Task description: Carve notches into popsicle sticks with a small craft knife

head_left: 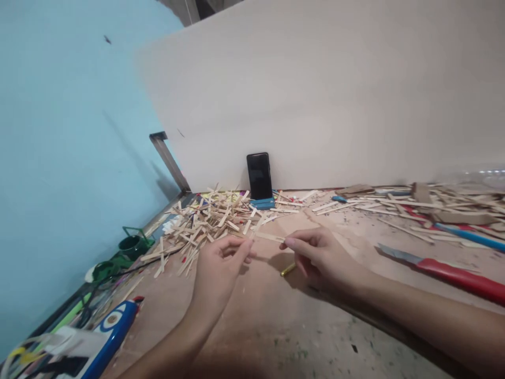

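My right hand pinches the end of a flat, pale wooden craft stick between thumb and finger. The stick points left, toward my other hand. Thumb and fingertips meet on my left hand, near a second thin pale wooden piece that rises from the fingertips. Whether the two pieces touch is too small to tell. Under my right fingers lies a short gold-coloured object on the wooden tabletop, partly hidden by the hand.
Behind my left hand spreads a heap of craft sticks. A black phone stands upright on a blue base against the pale board. At right lie a red-handled knife, a blue rod and more sticks. A blue case is front left.
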A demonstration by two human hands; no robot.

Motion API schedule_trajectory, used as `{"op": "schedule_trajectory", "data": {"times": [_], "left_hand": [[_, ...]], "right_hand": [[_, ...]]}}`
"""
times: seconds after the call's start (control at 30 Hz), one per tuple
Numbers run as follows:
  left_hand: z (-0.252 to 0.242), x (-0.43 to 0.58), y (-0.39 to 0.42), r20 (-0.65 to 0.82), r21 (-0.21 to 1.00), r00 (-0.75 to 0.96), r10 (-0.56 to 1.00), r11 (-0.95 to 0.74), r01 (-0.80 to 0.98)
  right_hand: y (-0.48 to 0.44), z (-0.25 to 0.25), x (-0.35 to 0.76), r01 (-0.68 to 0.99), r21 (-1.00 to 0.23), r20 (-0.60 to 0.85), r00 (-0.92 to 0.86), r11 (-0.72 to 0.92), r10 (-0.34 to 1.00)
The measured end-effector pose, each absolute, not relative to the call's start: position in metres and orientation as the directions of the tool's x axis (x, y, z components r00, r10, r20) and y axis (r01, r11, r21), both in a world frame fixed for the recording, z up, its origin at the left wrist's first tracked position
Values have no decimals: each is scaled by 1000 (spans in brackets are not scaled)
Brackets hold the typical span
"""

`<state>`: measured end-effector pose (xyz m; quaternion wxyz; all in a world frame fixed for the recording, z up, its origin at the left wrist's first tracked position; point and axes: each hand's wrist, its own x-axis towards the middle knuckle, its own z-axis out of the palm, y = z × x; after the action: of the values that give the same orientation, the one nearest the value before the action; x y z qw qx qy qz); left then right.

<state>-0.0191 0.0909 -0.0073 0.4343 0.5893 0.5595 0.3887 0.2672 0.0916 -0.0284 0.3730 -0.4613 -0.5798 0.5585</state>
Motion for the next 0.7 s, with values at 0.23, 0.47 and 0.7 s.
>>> {"op": "schedule_trajectory", "data": {"times": [0.23,0.47,0.7], "left_hand": [[-10,-16,84,77,923,73,994,-99,371],[-11,-19,78,235,840,82,968,-245,484],[-14,-20,73,396,725,145,907,-406,557]], "right_hand": [[88,-24,261,90,-987,-152,-303,-131,941],[83,-11,256,129,-989,-113,-309,-76,944],[77,-6,251,150,-987,-104,-382,-49,918]]}}
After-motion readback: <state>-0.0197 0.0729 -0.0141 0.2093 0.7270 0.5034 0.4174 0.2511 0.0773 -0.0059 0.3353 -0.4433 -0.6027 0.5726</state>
